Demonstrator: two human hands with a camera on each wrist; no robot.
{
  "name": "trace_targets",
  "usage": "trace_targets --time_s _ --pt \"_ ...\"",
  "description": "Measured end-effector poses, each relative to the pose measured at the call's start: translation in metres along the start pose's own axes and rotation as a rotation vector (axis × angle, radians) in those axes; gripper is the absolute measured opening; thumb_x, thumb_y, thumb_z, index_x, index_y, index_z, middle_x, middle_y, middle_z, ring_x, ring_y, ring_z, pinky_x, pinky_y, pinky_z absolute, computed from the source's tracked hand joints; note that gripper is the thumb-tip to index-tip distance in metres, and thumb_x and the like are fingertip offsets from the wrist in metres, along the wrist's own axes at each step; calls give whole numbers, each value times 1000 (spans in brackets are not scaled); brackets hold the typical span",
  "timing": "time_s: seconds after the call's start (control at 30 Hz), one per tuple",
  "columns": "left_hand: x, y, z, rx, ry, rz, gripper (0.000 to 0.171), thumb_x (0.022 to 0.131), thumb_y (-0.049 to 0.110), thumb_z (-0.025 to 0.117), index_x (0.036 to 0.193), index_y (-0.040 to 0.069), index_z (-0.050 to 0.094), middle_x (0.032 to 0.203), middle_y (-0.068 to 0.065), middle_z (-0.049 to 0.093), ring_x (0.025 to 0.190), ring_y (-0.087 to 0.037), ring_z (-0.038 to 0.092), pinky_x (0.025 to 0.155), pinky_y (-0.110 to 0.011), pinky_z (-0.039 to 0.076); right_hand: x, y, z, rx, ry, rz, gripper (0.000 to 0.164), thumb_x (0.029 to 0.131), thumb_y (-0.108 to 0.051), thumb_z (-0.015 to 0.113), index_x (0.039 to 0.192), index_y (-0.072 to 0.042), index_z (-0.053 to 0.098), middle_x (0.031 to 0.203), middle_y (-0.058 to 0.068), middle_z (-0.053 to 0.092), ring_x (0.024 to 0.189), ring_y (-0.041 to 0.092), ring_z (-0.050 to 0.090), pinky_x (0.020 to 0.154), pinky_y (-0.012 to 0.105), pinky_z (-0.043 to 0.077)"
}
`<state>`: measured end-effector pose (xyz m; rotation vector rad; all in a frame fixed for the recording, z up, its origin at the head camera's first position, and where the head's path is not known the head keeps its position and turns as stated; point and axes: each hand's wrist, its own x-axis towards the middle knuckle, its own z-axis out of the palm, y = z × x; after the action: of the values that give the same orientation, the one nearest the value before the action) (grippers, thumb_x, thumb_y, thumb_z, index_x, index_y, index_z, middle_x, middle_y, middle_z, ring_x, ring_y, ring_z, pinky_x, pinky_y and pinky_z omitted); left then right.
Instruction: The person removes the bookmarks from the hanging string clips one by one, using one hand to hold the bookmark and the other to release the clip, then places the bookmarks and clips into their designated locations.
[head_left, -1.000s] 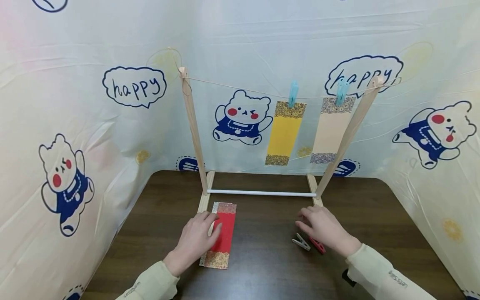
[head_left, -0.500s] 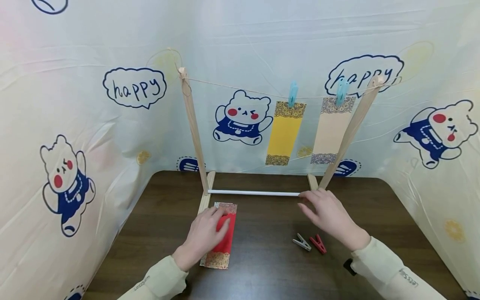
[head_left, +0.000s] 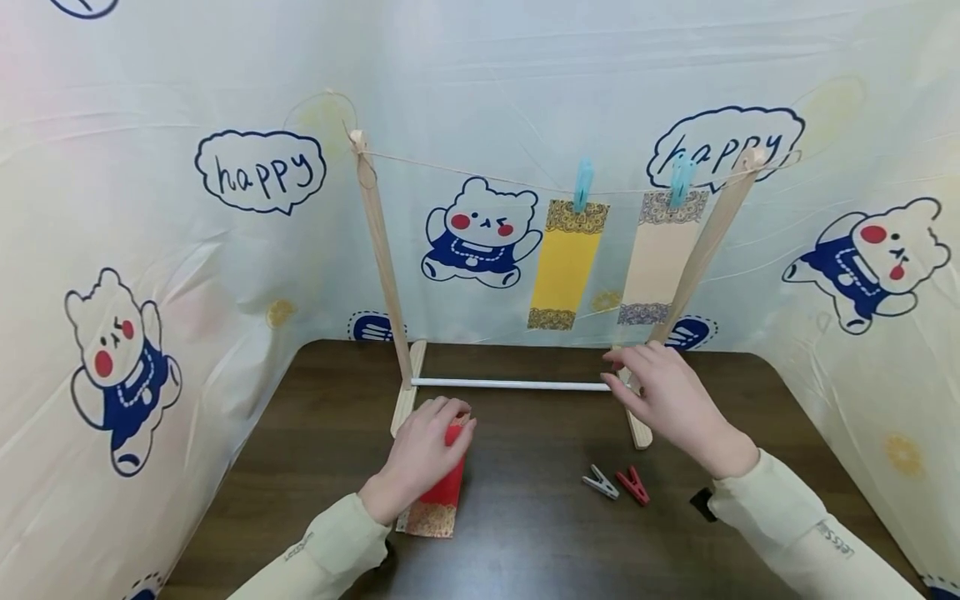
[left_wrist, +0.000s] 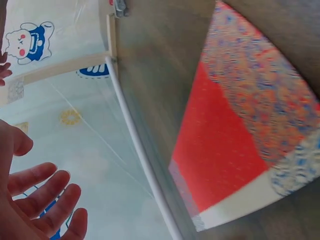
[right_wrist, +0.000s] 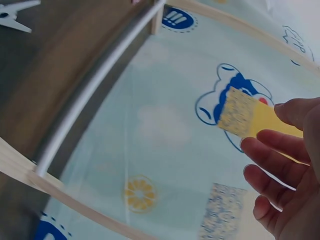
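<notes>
My left hand (head_left: 427, 454) hovers above a red card with patterned ends (head_left: 442, 490), its fingers loosely bent and holding nothing. In the left wrist view, a strip of a whitish patterned card (left_wrist: 240, 200) shows from beneath the red one. Beside the rack's right post (head_left: 712, 242), my right hand (head_left: 675, 404) is raised with relaxed fingers and nothing in it. From the string (head_left: 457, 172) hang a yellow card (head_left: 566, 267) and a beige card (head_left: 660, 258), each in a light blue clothespin (head_left: 582, 185). Below the right hand lie a grey clothespin (head_left: 600, 482) and a red clothespin (head_left: 633, 485).
The wooden rack has a left post (head_left: 381, 258) and a white crossbar (head_left: 510, 384) low between its feet. Its right foot (head_left: 640, 431) reaches toward me on the dark table (head_left: 525, 550). A printed cloth (head_left: 225, 275) closes off the back and sides.
My right hand has moved from near the clothespins up and forward to the rack's right post. The left hand has slid slightly forward and right over the red card.
</notes>
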<state>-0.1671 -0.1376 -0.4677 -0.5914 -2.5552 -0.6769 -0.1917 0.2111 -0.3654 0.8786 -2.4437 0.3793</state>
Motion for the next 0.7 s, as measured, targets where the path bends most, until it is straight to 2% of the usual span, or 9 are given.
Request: trace_targets --time_s 0.1,0.27,0.37,0.5,0.7 --pt "7 4 0 -39 -3 -13 19 93 25 78 107 13 74 100 -2 71 89 -19 66 78 -38 59 6 2 -7 -6 31 -33 23 91 -15 79 110 -4 74 96 9 76 80 24 58 72 42 48" --pt "19 8 0 -91 16 9 21 96 26 75 110 11 73 103 -3 72 93 -19 66 82 -39 58 19 3 -21 -19 41 -45 25 91 -18 78 111 -3 74 99 12 76 86 28 61 76 45 50" --pt "26 10 -1 -125 26 10 20 95 25 76 110 11 73 101 -2 72 86 -16 64 77 -35 59 27 3 -29 -23 46 -55 25 90 -16 79 111 -2 74 101 12 76 91 30 63 79 48 51" --pt "37 13 -2 -203 20 -11 21 96 23 76 112 9 73 100 -6 71 81 -16 63 71 -32 58 38 1 -39 -30 61 -80 25 89 -13 81 110 -3 74 99 11 75 89 29 62 76 48 50" --pt "56 16 -1 -311 23 -43 19 99 21 73 113 10 72 106 -6 72 95 -20 68 84 -40 60 54 -1 -53 -27 87 -107 24 88 -10 82 109 -3 73 96 12 74 84 29 59 73 45 47"
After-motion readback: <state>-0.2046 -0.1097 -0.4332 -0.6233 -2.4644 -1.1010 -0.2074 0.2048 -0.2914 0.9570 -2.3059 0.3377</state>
